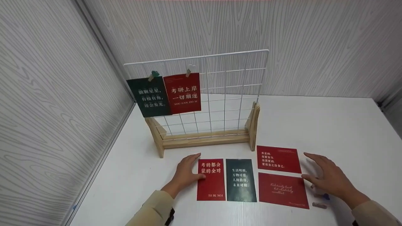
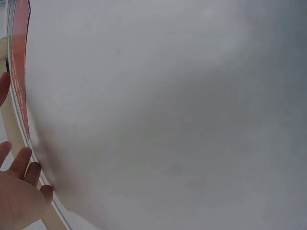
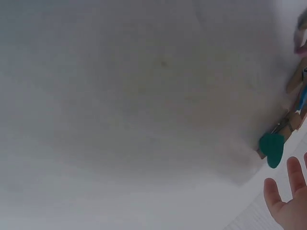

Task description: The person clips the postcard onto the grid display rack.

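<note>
My left hand [image 1: 184, 173], fingers spread, rests beside an upright red card [image 1: 211, 188] with white lettering. Its thumb overlaps that card's left edge. To the right lies a dark green card [image 1: 241, 194], then two red cards set sideways, an upper one [image 1: 290, 161] and a lower one [image 1: 267, 194]. My right hand [image 1: 334, 177] is at their right side, thumb and fingers apart, nothing held. Small wooden clothespins [image 1: 319, 205] lie below it, partly hidden. In the right wrist view, one clothespin carries a green heart [image 3: 272, 149] near my fingers.
Behind the cards stands a white wire grid [image 1: 232, 51] in a wooden base [image 1: 207, 142]. A green card [image 1: 149, 91] and a red card [image 1: 185, 84] hang from its left half by clothespins. Patterned panels [image 1: 298, 47] enclose the white table [image 1: 314, 125] at the back and left.
</note>
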Demonstrator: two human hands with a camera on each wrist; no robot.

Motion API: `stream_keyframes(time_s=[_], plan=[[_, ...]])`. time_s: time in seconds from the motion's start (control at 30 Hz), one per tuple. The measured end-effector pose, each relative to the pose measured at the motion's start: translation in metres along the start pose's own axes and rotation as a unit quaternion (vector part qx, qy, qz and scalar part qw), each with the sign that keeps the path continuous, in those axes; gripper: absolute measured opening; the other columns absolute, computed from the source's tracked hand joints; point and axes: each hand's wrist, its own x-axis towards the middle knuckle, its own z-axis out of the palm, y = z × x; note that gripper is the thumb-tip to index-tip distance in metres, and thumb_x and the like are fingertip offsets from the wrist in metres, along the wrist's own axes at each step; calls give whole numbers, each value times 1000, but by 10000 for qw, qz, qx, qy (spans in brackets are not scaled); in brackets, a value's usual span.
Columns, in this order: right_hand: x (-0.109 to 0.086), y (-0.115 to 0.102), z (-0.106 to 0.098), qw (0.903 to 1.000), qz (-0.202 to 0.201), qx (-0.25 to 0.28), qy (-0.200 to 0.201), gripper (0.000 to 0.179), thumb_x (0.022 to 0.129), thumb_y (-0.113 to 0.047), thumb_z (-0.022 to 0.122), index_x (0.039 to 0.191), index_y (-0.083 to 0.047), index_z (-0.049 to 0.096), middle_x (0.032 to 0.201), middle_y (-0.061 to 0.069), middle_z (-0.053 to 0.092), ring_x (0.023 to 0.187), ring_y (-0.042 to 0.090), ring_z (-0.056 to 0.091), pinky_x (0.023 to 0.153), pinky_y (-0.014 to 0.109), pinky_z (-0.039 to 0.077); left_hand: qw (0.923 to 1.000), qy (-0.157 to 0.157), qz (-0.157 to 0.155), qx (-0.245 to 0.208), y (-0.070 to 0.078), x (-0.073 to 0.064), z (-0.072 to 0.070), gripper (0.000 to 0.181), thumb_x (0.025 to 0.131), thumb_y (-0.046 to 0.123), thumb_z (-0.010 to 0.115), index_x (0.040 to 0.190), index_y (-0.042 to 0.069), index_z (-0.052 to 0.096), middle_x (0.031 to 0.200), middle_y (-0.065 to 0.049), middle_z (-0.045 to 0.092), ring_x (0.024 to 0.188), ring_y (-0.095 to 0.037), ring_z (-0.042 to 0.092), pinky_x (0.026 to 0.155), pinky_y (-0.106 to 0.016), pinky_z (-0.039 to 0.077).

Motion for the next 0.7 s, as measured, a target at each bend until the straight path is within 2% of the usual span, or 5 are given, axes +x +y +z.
stream_keyframes(time_s=[0.37,0.6,0.7], plan=[[-18,15,-4,10000,41,36,-24,77,79,-46,74,140,-9,44,132,21,47,121,45,39,90,68,34,9998,86,126,104,-3,0,2,74,74,17,82,138,7,47,137,-12,48,131,-34,36,107,-54,26],[-30,24,-6,9996,261,-80,-101,78,79,-52,72,139,-10,46,131,24,49,119,46,40,89,69,35,9995,85,199,211,-4,0,2,70,74,18,82,135,6,50,134,-11,51,130,-34,38,107,-53,26],[-34,26,-6,9996,252,-68,-79,77,78,-48,74,138,-9,47,129,23,50,118,46,42,89,68,35,9994,95,229,225,-5,1,2,69,74,19,83,134,5,51,133,-11,52,129,-33,38,106,-53,27]])
